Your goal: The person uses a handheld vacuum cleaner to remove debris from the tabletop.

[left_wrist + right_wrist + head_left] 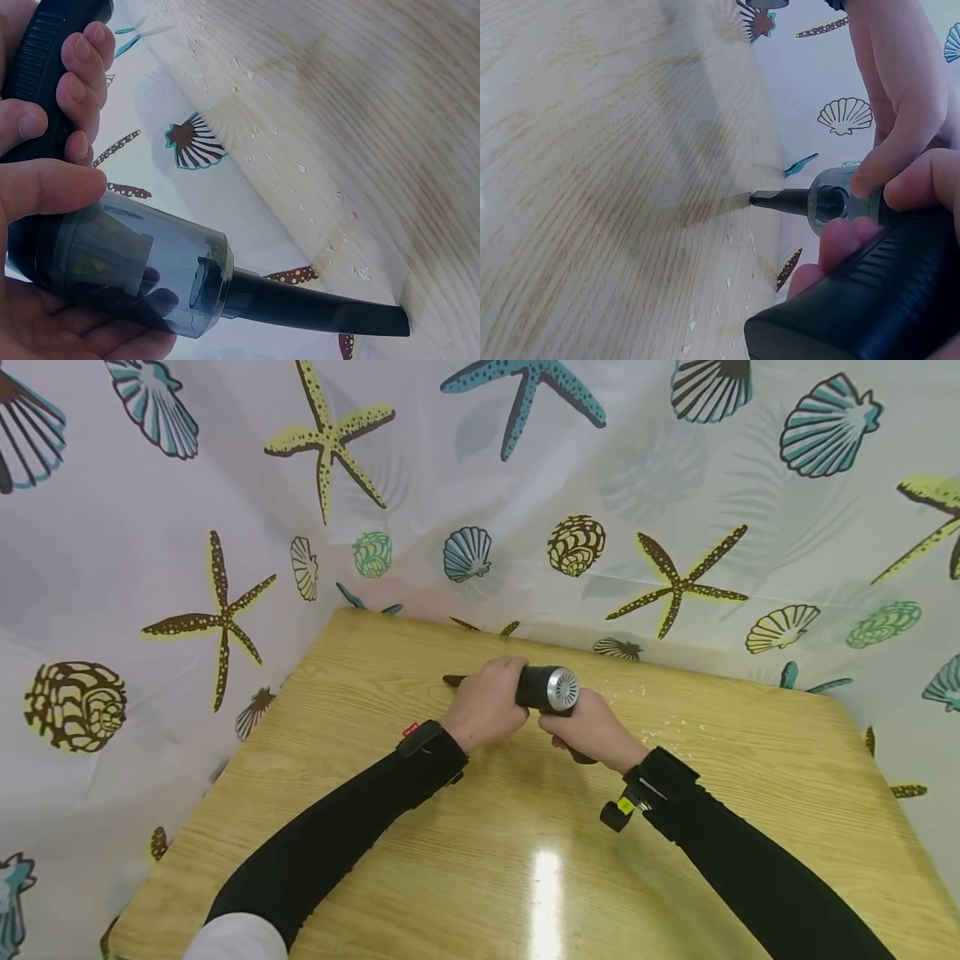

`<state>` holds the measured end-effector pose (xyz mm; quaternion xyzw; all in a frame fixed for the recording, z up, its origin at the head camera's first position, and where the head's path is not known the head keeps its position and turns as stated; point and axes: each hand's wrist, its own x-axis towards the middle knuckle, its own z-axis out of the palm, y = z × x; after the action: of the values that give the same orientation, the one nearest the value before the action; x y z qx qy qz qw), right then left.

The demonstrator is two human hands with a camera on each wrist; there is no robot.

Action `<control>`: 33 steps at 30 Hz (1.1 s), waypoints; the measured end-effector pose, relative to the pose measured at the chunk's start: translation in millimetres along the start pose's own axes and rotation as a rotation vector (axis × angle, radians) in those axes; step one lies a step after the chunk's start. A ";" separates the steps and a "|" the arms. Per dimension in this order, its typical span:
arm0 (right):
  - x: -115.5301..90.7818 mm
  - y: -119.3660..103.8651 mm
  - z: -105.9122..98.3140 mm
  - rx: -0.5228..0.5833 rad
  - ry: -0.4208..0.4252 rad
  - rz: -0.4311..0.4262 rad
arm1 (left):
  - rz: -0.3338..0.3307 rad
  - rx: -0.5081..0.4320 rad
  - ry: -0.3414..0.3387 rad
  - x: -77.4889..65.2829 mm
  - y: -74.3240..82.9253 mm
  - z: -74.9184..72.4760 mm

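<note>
Both hands hold a black handheld vacuum cleaner (534,687) with a silver vented end. My left hand (489,703) wraps round its body at the see-through dust cup (172,262), thumb on top and fingers beneath. The ridged handle (885,289) sits in the grip of my right hand (588,727), fingers curled round it. From the cup a narrow black nozzle (322,306) points left in the head view, its flat tip right at the tabletop. Inside the cup, a pale filter shows through. Small white scraps (301,168) lie on the wood close to the nozzle.
The wooden table (420,860) fills the lower view. More white scraps (675,727) are scattered right of the hands, towards the back edge. A white curtain (517,493) printed with shells and starfish hangs behind and along both sides of the table.
</note>
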<state>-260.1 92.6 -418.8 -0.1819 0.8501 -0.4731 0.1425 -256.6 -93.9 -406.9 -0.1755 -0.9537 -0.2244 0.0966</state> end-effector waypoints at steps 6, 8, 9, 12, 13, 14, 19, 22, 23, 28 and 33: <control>-6.2 -1.5 -5.1 0.011 -0.012 0.031 | 0.019 0.013 -0.002 -0.1 5.7 0.6; -8.8 -1.2 -6.9 0.008 -0.012 0.034 | 0.027 0.016 -0.002 -0.1 8.5 0.8; -10.0 -0.5 -7.9 0.006 -0.011 0.034 | 0.031 0.019 -0.002 0.0 10.0 1.1; -14.4 1.5 -10.8 0.005 -0.006 0.032 | 0.045 0.034 -0.005 0.8 14.6 2.7; -15.9 2.7 -11.8 0.004 -0.002 0.034 | 0.048 0.039 -0.007 1.1 16.2 3.5; -17.8 3.3 -12.8 0.001 0.000 0.034 | 0.051 0.046 -0.010 1.3 17.9 4.2; -28.5 7.0 -17.8 -0.001 0.018 0.035 | 0.069 0.056 -0.025 1.8 25.9 8.6; -34.9 9.3 -20.8 -0.006 0.024 0.032 | 0.085 0.059 -0.029 2.1 30.7 11.3; -36.5 9.9 -21.8 -0.011 0.030 0.033 | 0.089 0.060 -0.029 2.3 32.2 11.9; -41.5 11.5 -25.5 -0.026 0.047 0.046 | 0.097 0.066 -0.025 4.1 37.4 15.2; -43.5 12.0 -26.9 -0.036 0.054 0.056 | 0.103 0.059 -0.017 6.2 38.8 18.3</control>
<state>-234.4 138.1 -412.2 -0.1476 0.8668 -0.4584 0.1295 -249.6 -51.2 -406.1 -0.2234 -0.9504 -0.1894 0.1050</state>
